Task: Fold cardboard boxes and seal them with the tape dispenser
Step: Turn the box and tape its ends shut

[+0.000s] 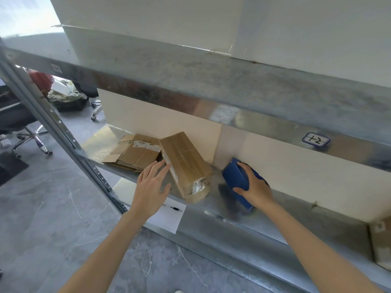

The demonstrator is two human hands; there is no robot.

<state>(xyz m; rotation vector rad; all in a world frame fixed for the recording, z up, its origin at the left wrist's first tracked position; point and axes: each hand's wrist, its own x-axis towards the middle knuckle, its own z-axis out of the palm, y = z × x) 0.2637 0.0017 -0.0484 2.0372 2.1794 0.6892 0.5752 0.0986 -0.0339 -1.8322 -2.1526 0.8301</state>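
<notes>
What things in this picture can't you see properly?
Head view:
- the blue box: its top is covered by the right hand, so what it is stays unclear.
- the taped cardboard box: label print too small to read.
- the flattened cardboard: one end hidden behind that box.
- the brown box at the right edge: cut off by the frame.

Head-worn wide view, downward, close over a metal shelf (211, 218)
</notes>
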